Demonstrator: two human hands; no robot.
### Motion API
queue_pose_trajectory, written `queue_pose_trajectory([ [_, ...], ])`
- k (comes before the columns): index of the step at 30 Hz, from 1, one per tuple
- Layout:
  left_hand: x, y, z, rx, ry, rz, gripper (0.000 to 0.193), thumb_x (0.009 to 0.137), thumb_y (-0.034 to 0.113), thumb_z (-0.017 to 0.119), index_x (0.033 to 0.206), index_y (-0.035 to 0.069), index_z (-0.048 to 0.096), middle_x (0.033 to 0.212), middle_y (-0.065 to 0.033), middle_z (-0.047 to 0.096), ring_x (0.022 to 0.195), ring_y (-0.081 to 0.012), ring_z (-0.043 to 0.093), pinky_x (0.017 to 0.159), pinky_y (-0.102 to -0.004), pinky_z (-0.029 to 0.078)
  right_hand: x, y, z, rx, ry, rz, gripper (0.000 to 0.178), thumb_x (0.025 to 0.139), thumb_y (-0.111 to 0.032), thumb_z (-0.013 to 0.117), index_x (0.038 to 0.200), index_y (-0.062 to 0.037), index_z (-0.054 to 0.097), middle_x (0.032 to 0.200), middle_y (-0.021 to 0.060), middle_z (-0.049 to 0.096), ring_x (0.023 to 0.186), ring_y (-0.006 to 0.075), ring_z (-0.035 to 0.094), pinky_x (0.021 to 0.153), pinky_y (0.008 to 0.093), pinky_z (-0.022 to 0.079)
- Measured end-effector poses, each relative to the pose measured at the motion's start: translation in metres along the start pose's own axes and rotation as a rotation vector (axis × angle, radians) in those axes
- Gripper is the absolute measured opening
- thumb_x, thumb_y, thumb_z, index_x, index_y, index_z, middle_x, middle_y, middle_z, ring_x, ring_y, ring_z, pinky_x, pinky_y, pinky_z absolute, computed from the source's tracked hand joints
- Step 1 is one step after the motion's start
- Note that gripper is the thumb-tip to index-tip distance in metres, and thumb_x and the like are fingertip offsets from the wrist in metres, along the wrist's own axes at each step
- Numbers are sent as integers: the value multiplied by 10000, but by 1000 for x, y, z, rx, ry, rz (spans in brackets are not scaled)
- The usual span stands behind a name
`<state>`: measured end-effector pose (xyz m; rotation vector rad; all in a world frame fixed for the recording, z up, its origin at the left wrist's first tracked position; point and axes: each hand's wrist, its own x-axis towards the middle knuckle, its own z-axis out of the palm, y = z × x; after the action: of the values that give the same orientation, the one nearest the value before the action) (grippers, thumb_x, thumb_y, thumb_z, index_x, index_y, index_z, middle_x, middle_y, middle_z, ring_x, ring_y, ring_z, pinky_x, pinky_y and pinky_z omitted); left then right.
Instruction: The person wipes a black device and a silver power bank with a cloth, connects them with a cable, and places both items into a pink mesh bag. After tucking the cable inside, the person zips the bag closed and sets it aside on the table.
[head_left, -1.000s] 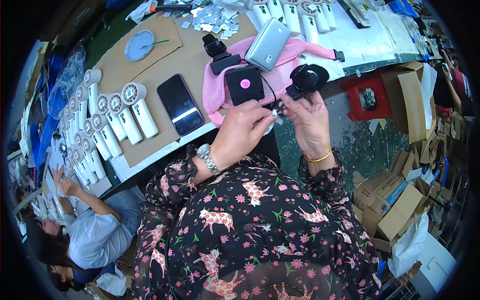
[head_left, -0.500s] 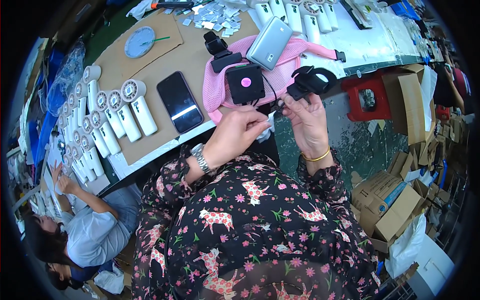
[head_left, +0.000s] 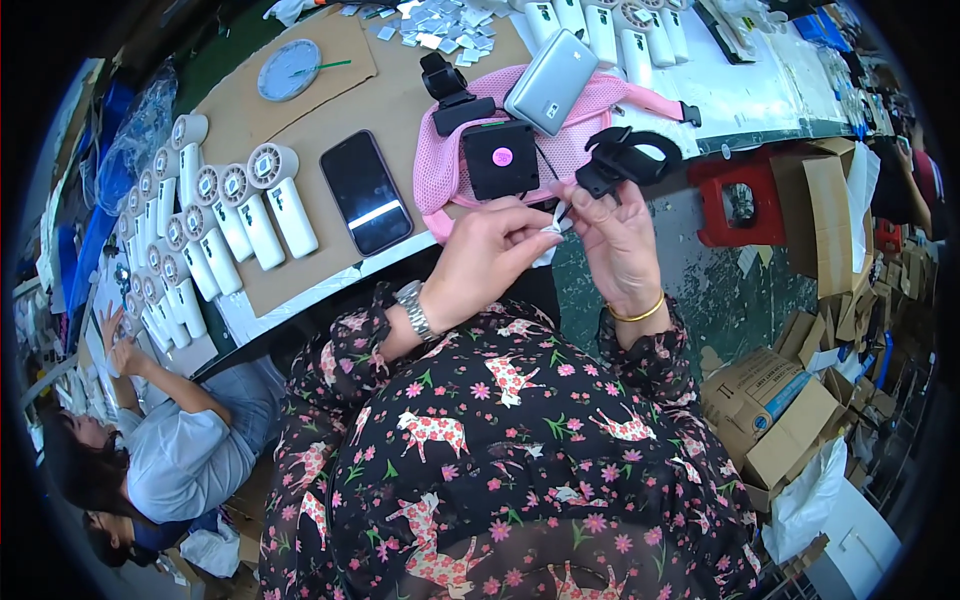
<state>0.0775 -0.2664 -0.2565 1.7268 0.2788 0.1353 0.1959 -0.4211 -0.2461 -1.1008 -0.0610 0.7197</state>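
1. Left hand [head_left: 482, 258]: thumb and index pinched on a small white piece [head_left: 558, 221]; metal-band watch [head_left: 412, 308] on that wrist.
2. Right hand [head_left: 625, 256]: facing the left, thumb and fingers drawn together by the same white piece. Can't tell what exactly it grips. Gold bangle [head_left: 638, 310] on the wrist.
3. White piece sits between the two sets of fingertips, just off the near table edge. Too small to identify.
4. Black strap mount [head_left: 625, 160]: directly above right fingertips, loop toward the right. Contact looks likely, grip unclear.
5. Beyond the hands, pink mesh harness [head_left: 433, 182] on the table. On it: black box [head_left: 500, 160] with round pink sticker, silver power bank [head_left: 552, 82] lying tilted, second black mount [head_left: 455, 98] at upper left.
6. Left of harness: dark-screened phone [head_left: 366, 192], then rows of white handheld fans [head_left: 290, 218].
7. Farther back: round pale dish [head_left: 289, 70] with a green stick, pile of small silvery plates [head_left: 440, 25], more fans.
8. Floor, right: red stool [head_left: 735, 205], open cardboard boxes [head_left: 790, 425].
9. Lower left: seated co-worker [head_left: 190, 460], pale blue top.
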Motion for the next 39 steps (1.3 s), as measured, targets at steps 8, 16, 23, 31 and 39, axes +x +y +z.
queue_pose_trajectory([
  [8,-12,11,-17,-26,84,-19,195,929,83,738,1101,-8,754,861,-78,657,687,-132,634,630,-275,493,-2,-6,-8,10,-13,10,429,951,-14,712,1322,-13,497,1149,153,716,1104,273,705,946,381,550],
  [16,13,9,-18,133,201,415,181,936,19,712,1110,-2,754,902,-79,645,701,-144,641,628,-284,495,-14,-6,-4,7,-145,17,397,935,-18,732,1277,2,532,1087,136,733,1138,309,706,1008,433,541],
  [23,11,1,-20,-38,140,194,175,952,61,713,1114,8,752,844,-55,655,708,-111,628,613,-251,483,-18,-4,0,9,-232,16,349,920,-34,755,1220,7,581,1027,111,740,1165,345,695,1060,462,491],
  [31,0,4,-28,-612,176,-177,181,1004,122,688,1118,-4,750,837,16,663,668,-23,581,571,-181,446,-17,-7,4,68,-267,27,349,928,-71,758,1223,-17,578,991,80,724,1176,354,691,1068,469,480],
  [39,-1,15,-23,-452,79,-67,209,1023,130,666,1139,-30,735,880,9,654,645,-14,552,550,-171,407,-14,3,-5,145,-368,66,457,963,-90,717,1366,-82,504,1006,29,650,1210,351,671,1049,479,498],
])
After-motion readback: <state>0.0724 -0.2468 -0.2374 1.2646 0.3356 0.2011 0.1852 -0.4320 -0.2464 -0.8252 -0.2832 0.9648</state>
